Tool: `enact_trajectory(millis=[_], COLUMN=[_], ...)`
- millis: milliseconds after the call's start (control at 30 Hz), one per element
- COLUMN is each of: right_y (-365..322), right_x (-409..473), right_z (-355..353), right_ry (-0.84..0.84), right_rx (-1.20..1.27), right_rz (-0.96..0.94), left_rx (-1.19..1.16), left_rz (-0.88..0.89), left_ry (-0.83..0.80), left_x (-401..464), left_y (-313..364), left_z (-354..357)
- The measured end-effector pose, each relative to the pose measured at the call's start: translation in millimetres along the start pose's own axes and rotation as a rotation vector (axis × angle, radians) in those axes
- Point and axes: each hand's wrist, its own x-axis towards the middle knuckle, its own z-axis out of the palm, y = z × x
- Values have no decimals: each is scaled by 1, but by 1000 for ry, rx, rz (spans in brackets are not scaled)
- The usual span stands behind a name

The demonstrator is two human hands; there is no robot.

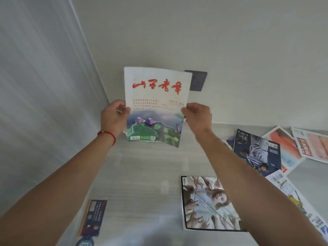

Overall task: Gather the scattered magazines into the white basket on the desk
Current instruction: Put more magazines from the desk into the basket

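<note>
pale wood-grain desk point(145, 167): photo magazine point(209, 203) flat mid-right, overlapping magazines point(257, 151) far right, dark booklet point(94, 217) near-left.

A dark grey wall plate point(197, 80), square with rounded corners, is mounted on a plain off-white wall point(230, 41); its left edge is hidden, and whether it is a switch or a socket cannot be told. Left of the plate, the wall meets a pale, sheer curtain point(35, 86) with fine vertical folds, which fills that side of the view. Far below the plate and to its left, a narrow dark blue booklet point(94, 217) with small pale print lies flat. Just below the booklet, a round blue item point(85, 243) is cut off by the frame's edge and is too blurred to identify.
</note>
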Motion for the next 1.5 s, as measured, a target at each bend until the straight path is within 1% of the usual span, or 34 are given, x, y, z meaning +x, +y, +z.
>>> enact_trajectory(millis=[100,200,367,500,600,833,900,967,1033,1100,1200,1300,1333,1400,1500], right_y=[-31,-40,-26,-4,13,30,30,30,31,32,40,62,73,99,141], right_x=[22,45,66,73,77,84,82,79,77,75,64,37,26,1,-29], right_z=[16,29,47,60,67,78,78,78,78,76,66,35,21,-13,-72], right_ry=[29,34,10,-38,-46,-64,-103,-172,-241,-284,-318,-346,-352,-356,-351], right_rx=[-93,-132,-196,-225,-209,-193,-171,-163,-172,-172,-208,-280,-299,-351,-456], right_rz=[-91,-98,-77,-34,12,66,79,66,51,62,78,12,-11,-30,27], left_rx=[31,62,46,-53,-90,-180,-214,-167,-89,-92,-112,-51,-49,-33,32], left_rz=[8,-44,-207,-327,-395,-483,-495,-517,-510,-523,-530,-373,-323,-278,-221], left_ry=[82,85,38,-45,-63,-103,-86,-80,-113,-134,-66,-27,-46,-138,-338], left_x=[25,42,59,67,73,86,86,85,82,77,57,15,-5,-47,-109], left_y=[4,3,-8,-27,-42,-57,-56,-55,-52,-48,-37,-20,-16,-9,5], left_z=[-7,-5,5,17,28,52,56,59,60,61,60,65,70,85,122])
